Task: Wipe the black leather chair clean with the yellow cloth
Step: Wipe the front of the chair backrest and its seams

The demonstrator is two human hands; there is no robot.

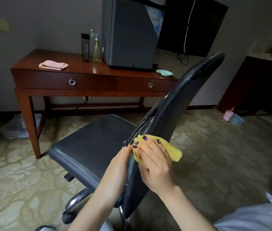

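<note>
The black leather chair (96,144) stands in the middle of the view, its curved backrest (178,104) rising toward the upper right. My right hand (155,164) presses the yellow cloth (173,152) against the lower edge of the backrest, fingers curled over the cloth. My left hand (120,162) is on the other side of the backrest edge, its thumb up against the leather beside the cloth. Most of its fingers are hidden behind the backrest.
A wooden desk (88,80) stands behind the chair with a pink cloth (53,65), a dark bottle (85,47), a green spray bottle (96,47), a grey mini fridge (132,34) and a teal dish (164,72). Plastic bags (16,127) and a bottle (228,114) lie on the carpet.
</note>
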